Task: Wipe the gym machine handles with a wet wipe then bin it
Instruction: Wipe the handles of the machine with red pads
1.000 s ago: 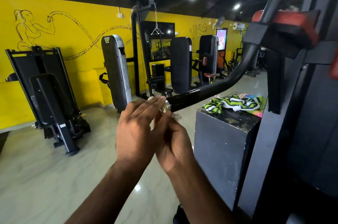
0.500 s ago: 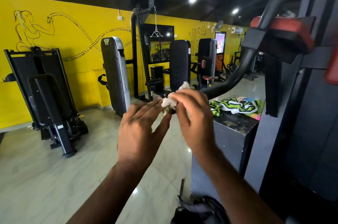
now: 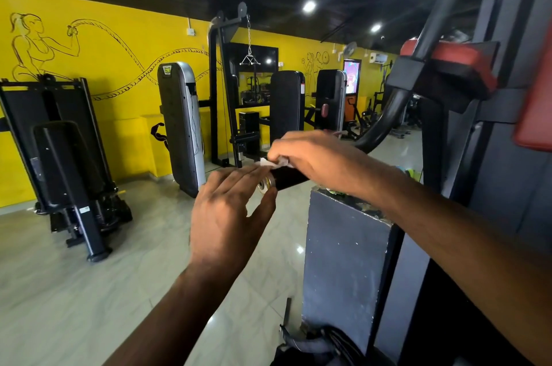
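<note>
the right hand pinches a small crumpled white wet wipe and presses it on top of the black padded machine handle, near its silver metal end cap. the left hand is at that end with straight, spread fingers, its thumb just beneath the cap. a scuffed grey box stands below the handle.

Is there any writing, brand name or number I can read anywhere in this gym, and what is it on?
"iron", my best guess: yellow-green badge atop the grey machine cover; the smaller line under it is blurred.
White sticker on the black machine at left: too small to read.
Bright poster at the back: blurred, nothing readable.
Wall drawings: no words.
</note>
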